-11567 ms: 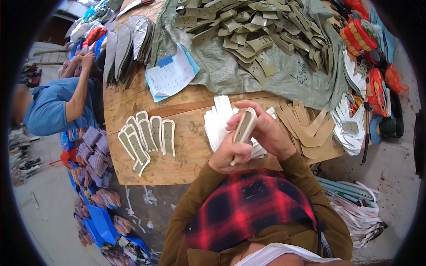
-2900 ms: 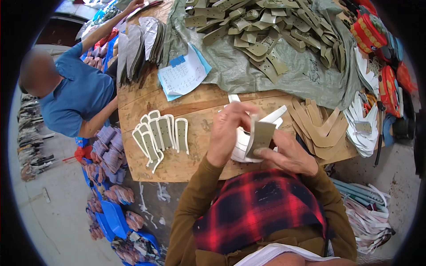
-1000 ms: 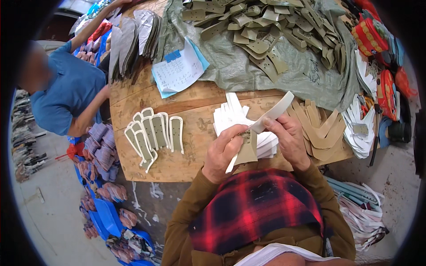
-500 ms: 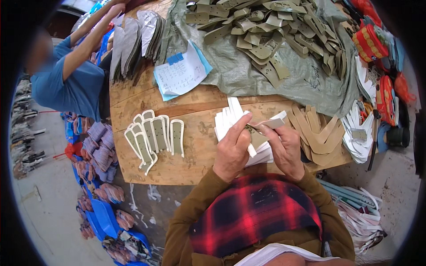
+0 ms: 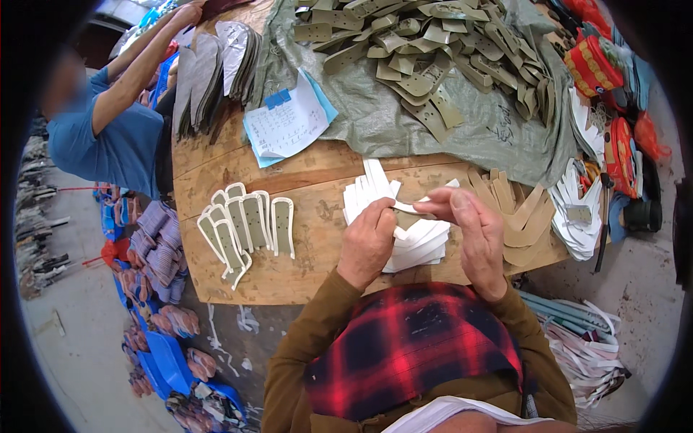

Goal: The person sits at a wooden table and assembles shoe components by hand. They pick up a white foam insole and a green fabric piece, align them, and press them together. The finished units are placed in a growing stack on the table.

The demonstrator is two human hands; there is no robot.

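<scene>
My left hand (image 5: 367, 245) is closed on a small curved olive piece (image 5: 408, 219) with a white strip along its edge. My right hand (image 5: 473, 234) has its thumb and index finger at the far right end of that piece, pinching the strip's edge, while the other fingers are raised. Both hands hover over a stack of white strips (image 5: 420, 249) on the wooden table. To the left lie several olive pieces with holes and white edging (image 5: 251, 220), overlapping like a fan. The fingers partly cover the held piece.
A large heap of olive pieces (image 5: 433, 65) lies on a green woven sheet (image 5: 361, 133). Beside it are handwritten papers (image 5: 289, 123) and grey stacked pieces (image 5: 198, 83). Tan V-shaped pieces (image 5: 530, 220) and more white strips (image 5: 577, 209) sit right. A co-worker (image 5: 108, 137) stands left.
My right hand has moved slightly right and turned, its fingers lifting. The held piece has tilted, with its white edge now facing up between my hands. The view has shifted slightly.
</scene>
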